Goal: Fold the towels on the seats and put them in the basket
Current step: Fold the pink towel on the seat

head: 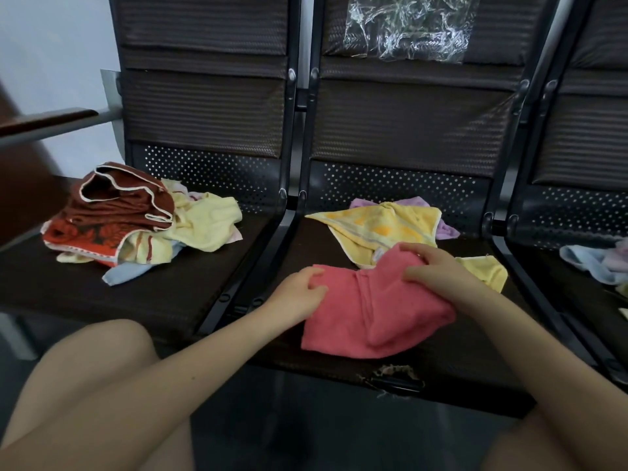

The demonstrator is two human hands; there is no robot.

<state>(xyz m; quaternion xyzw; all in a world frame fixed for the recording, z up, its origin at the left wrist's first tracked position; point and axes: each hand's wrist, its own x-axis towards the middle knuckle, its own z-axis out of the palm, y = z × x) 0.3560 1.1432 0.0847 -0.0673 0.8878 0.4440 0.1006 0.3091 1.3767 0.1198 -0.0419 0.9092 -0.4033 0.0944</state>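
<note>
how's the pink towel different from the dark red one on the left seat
The pink towel lies fairly flat on the middle seat with both hands on it; the dark red towel sits crumpled atop a pile, untouched. The pink is plain; the dark red has white edging. Both are unfolded.

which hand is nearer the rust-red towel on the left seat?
Left. The left hand grips the pink towel's left edge, on the side toward the rust-red towel; the right hand holds the pink towel farther right.
</note>
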